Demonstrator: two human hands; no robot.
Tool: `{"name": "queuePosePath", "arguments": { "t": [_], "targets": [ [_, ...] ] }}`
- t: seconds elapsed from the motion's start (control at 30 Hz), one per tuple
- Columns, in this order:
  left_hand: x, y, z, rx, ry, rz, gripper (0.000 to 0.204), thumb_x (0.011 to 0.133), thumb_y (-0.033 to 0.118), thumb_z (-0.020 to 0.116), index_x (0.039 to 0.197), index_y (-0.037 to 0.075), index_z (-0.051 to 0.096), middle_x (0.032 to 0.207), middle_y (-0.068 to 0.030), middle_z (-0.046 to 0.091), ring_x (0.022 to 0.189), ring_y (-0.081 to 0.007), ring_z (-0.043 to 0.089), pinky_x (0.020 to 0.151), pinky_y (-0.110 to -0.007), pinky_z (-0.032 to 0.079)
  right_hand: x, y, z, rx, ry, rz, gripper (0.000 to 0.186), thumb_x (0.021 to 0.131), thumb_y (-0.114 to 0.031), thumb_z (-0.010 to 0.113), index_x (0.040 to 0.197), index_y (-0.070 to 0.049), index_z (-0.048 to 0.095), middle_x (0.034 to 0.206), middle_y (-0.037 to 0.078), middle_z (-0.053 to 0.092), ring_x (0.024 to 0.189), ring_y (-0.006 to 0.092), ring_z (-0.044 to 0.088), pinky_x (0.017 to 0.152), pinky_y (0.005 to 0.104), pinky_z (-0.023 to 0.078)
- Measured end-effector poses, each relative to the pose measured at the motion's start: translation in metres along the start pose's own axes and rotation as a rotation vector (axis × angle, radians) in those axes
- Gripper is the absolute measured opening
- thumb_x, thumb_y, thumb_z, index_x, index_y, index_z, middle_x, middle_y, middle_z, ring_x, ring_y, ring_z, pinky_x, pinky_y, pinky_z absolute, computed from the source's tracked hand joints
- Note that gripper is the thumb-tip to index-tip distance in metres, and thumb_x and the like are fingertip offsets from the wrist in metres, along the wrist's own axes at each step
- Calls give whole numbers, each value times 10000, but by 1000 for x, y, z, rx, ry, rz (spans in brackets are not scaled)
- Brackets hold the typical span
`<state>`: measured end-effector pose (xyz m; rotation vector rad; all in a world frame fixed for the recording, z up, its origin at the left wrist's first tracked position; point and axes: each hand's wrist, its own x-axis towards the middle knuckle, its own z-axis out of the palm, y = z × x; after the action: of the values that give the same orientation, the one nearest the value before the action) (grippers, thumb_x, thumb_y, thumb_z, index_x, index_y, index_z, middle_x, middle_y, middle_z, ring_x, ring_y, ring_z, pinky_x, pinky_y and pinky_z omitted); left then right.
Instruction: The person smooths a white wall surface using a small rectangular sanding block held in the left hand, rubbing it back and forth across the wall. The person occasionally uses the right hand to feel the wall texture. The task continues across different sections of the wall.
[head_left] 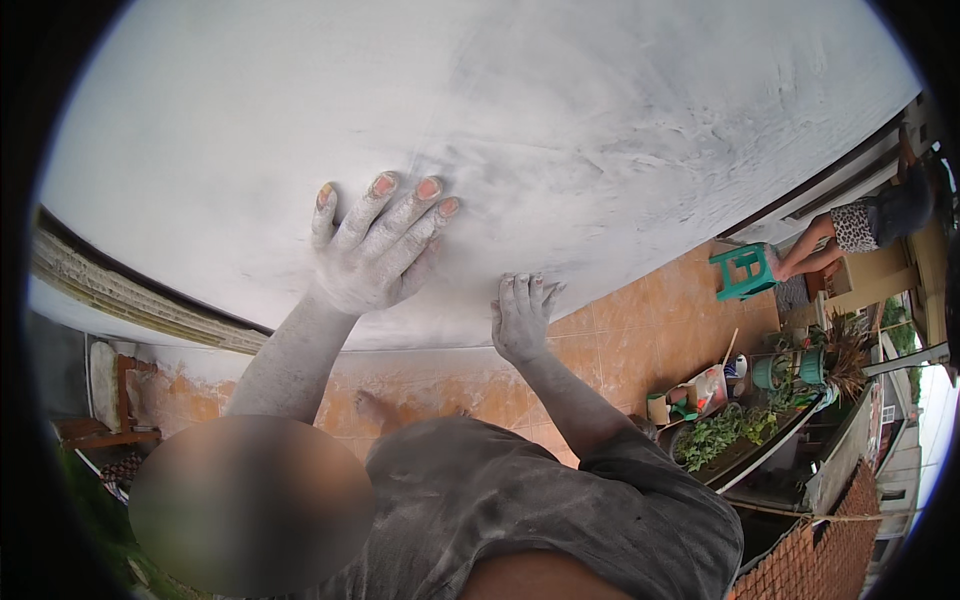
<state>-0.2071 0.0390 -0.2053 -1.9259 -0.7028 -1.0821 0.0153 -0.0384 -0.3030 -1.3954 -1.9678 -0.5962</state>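
A broad white wall surface [250, 110], streaked with grey smears, fills the upper view. My left hand [370, 245] lies against it with fingers spread and pointing upward. White powder coats that hand and its forearm. Lower and to the right, my right hand [522, 318] rests its fingertips on the wall's lower part, fingers stretched out and slightly bent. It is dusty as well. No tool shows in either hand; whatever might be beneath the palms is hidden.
Powder lies on the orange tiled floor [630, 330]. At the right, another person [850, 230] has their feet at a green plastic stool [742, 272]. Potted plants [735, 430] and a box of items [675, 405] stand nearby. A wooden chair [120, 400] is at far left.
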Motion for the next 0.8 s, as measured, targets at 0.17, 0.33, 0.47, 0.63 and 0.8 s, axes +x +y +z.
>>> {"name": "queuePosePath", "arguments": {
  "t": [0.17, 0.33, 0.47, 0.63, 0.8],
  "targets": [
    [-2, 3, 0, -1, -22, -26, 500, 937, 333, 609, 1436, 310, 605, 1598, 29, 465, 1543, -236, 294, 1284, -540, 70, 29, 27, 13, 25, 398, -82, 570, 973, -211, 568, 1515, -63, 476, 1657, 162, 325, 1573, 408, 160, 1157, 763, -78],
    [-3, 4, 2, -12, 14, -31, 448, 965, 377, 601, 1406, 305, 633, 1569, 25, 502, 1535, -237, 312, 1283, -542, 69, 26, 31, 17, -42, 326, -97, 563, 1035, -238, 493, 1524, 25, 399, 1659, 287, 211, 1570, 473, 16, 1168, 725, -116],
    [-3, 4, 4, 10, 39, -34, 426, 972, 362, 592, 1393, 320, 638, 1546, 53, 526, 1526, -218, 328, 1288, -534, 69, -18, 7, 8, -40, -49, -55, 550, 1031, -257, 495, 1502, 16, 419, 1651, 267, 242, 1571, 464, 4, 1154, 755, -99],
    [-5, 9, 2, -4, -3, -108, 426, 966, 354, 600, 1392, 361, 628, 1520, 112, 546, 1511, -175, 350, 1295, -532, 71, 21, 26, 20, 40, 338, -72, 571, 1015, -256, 523, 1521, -10, 429, 1677, 212, 239, 1576, 451, 37, 1139, 776, -101],
    [-4, 7, 2, -12, -2, -89, 421, 969, 369, 601, 1388, 363, 630, 1517, 112, 550, 1503, -176, 365, 1294, -534, 70, 31, 20, 26, -21, 359, -72, 597, 1088, -304, 407, 1578, 21, 304, 1698, 258, 80, 1570, 461, -71, 1163, 701, -155]
  ]
}}
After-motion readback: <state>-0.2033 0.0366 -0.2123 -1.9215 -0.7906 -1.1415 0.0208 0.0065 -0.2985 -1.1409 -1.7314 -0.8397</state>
